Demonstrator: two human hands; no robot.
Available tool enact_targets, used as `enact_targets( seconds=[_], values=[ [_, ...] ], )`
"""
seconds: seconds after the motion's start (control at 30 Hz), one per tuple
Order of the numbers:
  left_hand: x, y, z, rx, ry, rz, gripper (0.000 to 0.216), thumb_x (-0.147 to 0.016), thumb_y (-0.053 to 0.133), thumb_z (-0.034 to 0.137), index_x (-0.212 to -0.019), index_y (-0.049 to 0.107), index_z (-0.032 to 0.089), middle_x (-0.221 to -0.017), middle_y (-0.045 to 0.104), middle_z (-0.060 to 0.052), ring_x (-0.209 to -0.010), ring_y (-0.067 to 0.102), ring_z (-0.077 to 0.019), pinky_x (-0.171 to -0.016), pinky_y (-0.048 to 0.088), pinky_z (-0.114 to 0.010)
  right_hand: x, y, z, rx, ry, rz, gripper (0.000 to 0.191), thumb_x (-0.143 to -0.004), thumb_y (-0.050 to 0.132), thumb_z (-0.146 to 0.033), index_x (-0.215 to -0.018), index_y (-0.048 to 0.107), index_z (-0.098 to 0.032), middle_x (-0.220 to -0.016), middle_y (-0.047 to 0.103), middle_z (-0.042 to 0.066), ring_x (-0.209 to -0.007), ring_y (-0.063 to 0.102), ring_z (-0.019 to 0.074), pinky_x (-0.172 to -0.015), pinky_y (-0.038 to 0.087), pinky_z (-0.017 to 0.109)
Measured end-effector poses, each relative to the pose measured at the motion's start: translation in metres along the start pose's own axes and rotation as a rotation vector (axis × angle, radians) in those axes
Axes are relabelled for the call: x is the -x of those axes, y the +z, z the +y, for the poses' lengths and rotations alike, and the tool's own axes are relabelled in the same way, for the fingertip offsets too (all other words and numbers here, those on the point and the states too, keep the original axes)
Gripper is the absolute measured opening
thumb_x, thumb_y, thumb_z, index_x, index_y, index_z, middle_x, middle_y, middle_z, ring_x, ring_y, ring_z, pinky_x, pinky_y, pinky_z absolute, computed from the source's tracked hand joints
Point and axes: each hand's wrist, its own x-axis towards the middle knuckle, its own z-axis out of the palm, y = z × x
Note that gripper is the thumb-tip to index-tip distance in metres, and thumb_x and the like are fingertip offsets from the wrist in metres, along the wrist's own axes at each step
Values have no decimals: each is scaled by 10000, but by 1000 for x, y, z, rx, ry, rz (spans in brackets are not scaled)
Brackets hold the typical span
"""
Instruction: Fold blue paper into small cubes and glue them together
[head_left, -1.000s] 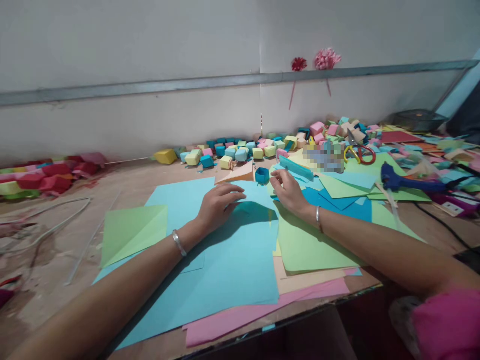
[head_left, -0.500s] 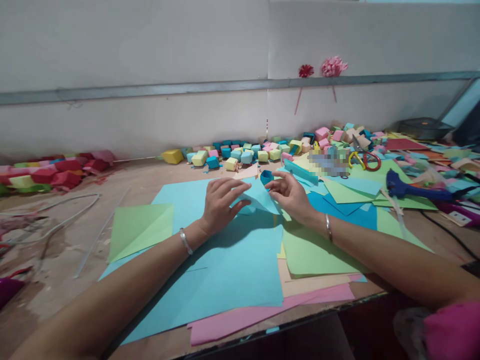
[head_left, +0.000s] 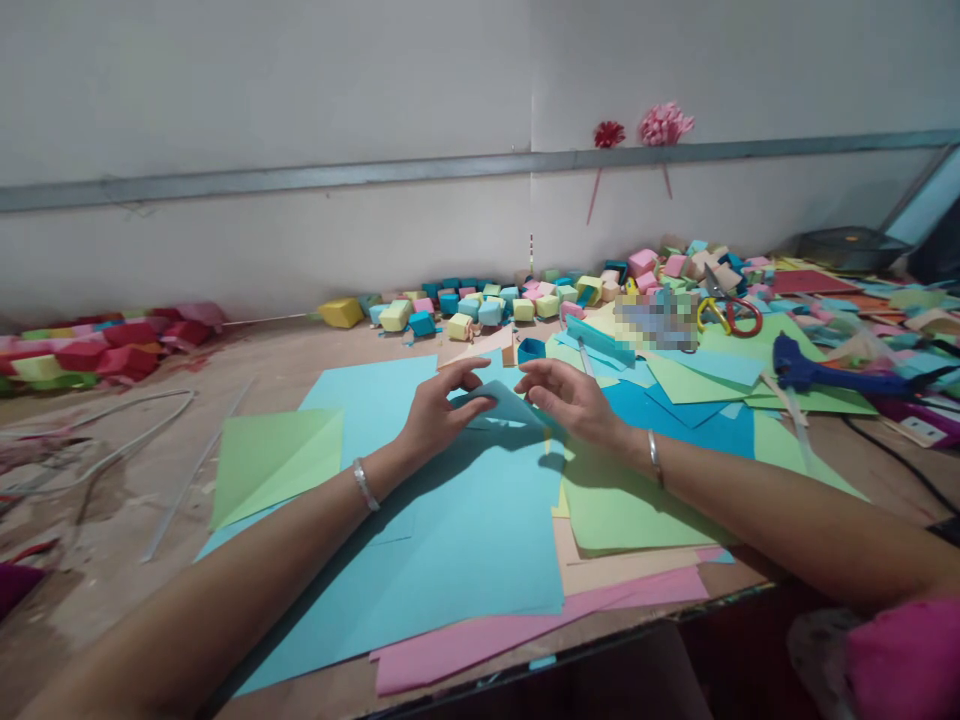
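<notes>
A small piece of light blue paper, raised and bent, spans the gap between my two hands. My left hand has its thumb and fingers around the paper's left side, the index finger arched above it. At the other side, my right hand has curled fingers at the paper's right corner; the exact contact is partly hidden. Beneath lies a large light blue sheet. Just beyond my right fingers stands a small dark blue open paper box.
Folded paper cubes line the wall, with red ones at left. Green sheets and pink strips lie near the front edge. Scissors, a blue glue gun and its cable are at right.
My left hand has turned and closed around the paper, whose left side now stands higher and bent. My right hand has shifted slightly left and nearer, away from the dark blue box.
</notes>
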Motion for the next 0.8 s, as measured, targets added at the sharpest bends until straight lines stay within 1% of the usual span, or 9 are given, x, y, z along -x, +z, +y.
enact_targets(
  seconds=[0.07,0.13,0.23,0.3,0.37,0.43,0.47,0.63,0.8],
  values=[
    [0,1,1,39,-23,42,428,-764,744,327,-1160,642,201,-771,603,18,-693,561,-126,-716,489,-255,-1,-3,0,148,54,-15,352,-829,649,-360,-1139,614,-197,-1007,683,75,-905,630,184,-768,506,318],
    [-1,2,2,74,-50,67,430,-749,753,322,-1147,650,195,-772,596,18,-690,545,-124,-699,482,-254,-2,-3,1,315,76,-29,261,-773,678,-302,-1006,668,-184,-853,682,41,-763,599,160,-679,470,288],
    [-3,1,2,95,-108,54,493,-697,787,316,-1153,654,187,-761,606,18,-688,544,-130,-685,474,-261,-3,-3,4,437,63,4,96,-774,613,-244,-803,671,-172,-698,635,5,-636,527,131,-624,415,271],
    [-5,0,3,71,-168,18,408,-662,804,314,-1031,705,172,-736,625,12,-678,552,-137,-658,460,-261,-5,-5,7,440,46,57,109,-790,573,-239,-796,658,-172,-718,633,6,-652,530,135,-634,406,271],
    [-6,-2,3,48,-220,-6,226,-670,789,325,-803,727,153,-675,635,2,-640,550,-136,-619,439,-262,-6,-7,9,434,41,115,113,-794,555,-240,-806,646,-173,-729,625,7,-664,533,141,-636,401,273],
    [-7,-3,3,58,-269,6,200,-693,761,333,-647,696,150,-593,626,2,-576,531,-126,-575,418,-261,-8,-9,10,426,49,157,114,-795,543,-244,-793,633,-174,-706,610,4,-650,523,143,-621,390,273],
    [-7,-3,3,71,-299,28,196,-694,755,327,-627,693,154,-564,624,5,-550,523,-121,-557,410,-259,-9,-10,10,420,51,169,116,-796,538,-248,-788,627,-175,-697,604,3,-643,516,143,-614,386,273],
    [-7,-1,4,194,-437,122,178,-660,781,335,-687,743,164,-541,670,-8,-499,545,-124,-521,398,-254,-11,-11,9,432,62,183,110,-785,538,-260,-768,615,-183,-671,600,0,-617,502,144,-590,371,273],
    [-8,1,0,378,-503,178,249,-628,818,357,-743,753,146,-581,696,-32,-542,631,-162,-575,458,-277,-13,-10,9,450,94,194,86,-750,539,-246,-731,601,-189,-614,573,-17,-582,492,135,-571,362,267]
  ],
)
